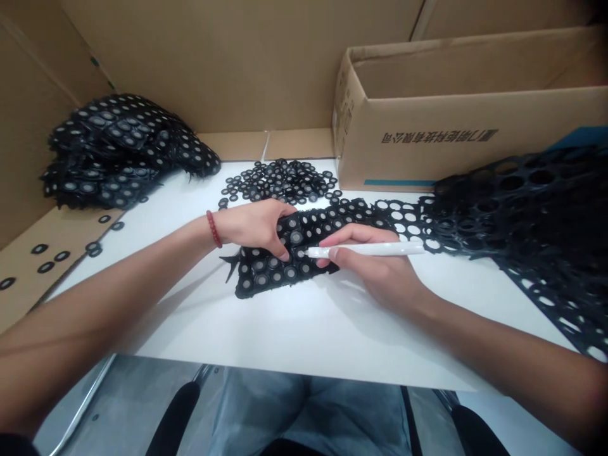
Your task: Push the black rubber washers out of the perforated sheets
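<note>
A black rubber sheet [277, 277] with rows of round washer-like rings lies on the white table. My left hand [254, 225] is on its left part, the thumb pressed on top and the other fingers partly hidden; it grips the sheet. My right hand [370, 263] is closed around a white pen-like tool [380, 249], whose tip points left and meets the sheet close to my left thumb. Behind my hands is a heap of loose black rings [285, 180]. Rightward, the sheet runs into a stretch of punched-out webbing [408, 218] with open holes.
A bundled pile of ringed sheets [128, 149] stands at the back left. An open cardboard box [456, 139] is at the back right, with a mound of black holed webbing [532, 209] before it. Stray rings [61, 256] lie on cardboard at the left.
</note>
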The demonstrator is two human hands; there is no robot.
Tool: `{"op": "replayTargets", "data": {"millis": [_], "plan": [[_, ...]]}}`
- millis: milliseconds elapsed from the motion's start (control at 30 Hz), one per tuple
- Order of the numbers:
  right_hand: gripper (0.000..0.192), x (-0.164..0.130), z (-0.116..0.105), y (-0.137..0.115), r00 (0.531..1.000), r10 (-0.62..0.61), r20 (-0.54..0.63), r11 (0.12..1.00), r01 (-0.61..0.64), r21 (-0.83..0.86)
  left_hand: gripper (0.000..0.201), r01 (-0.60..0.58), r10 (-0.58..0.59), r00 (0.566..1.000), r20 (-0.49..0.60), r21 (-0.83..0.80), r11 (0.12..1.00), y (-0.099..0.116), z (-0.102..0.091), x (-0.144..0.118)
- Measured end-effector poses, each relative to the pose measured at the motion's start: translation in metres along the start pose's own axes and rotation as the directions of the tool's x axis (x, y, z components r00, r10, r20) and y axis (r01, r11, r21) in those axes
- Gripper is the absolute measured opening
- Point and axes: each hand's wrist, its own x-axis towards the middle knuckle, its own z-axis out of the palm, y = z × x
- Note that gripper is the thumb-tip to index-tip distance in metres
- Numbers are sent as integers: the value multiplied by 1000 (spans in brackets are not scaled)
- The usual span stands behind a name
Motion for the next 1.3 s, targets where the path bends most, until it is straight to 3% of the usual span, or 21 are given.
{"op": "replayTargets", "data": {"millis": [167, 433, 633, 767, 900, 1000, 1067, 1167, 1300], "plan": [[11, 0, 1, -2, 998, -46, 53, 994, 51, -96, 31, -95, 84, 982, -171, -61, 994, -8, 15, -7], [11, -2, 5, -3, 997, -64, 53, 946, 78, -315, 32, -142, 107, 963, -247, -127, 982, -16, 24, -10], [13, -8, 12, -1, 981, -194, 1, 870, 172, -461, 32, -184, 135, 942, -307, -136, 973, -22, 28, -8], [16, -11, 15, 2, 918, -395, 25, 750, 338, -569, 35, -158, 82, 932, -354, -192, 969, -25, 31, -6], [21, -14, 16, 6, 807, -568, 161, 594, 537, -599, 36, -170, 60, 921, -386, -257, 951, -26, 32, -6], [23, -15, 16, 7, 716, -649, 258, 461, 639, -616, 36, -164, 47, 922, -384, -277, 947, -25, 32, -7], [23, -15, 16, 7, 682, -667, 300, 401, 668, -627, 35, -159, 41, 924, -380, -286, 945, -24, 32, -7], [21, -16, 16, 8, 692, -650, 315, 408, 667, -623, 36, -146, 50, 929, -367, -240, 960, -23, 30, -8], [21, -15, 15, 12, 785, -573, 234, 568, 587, -577, 34, -136, 104, 946, -307, -86, 987, -20, 26, -12]]}}
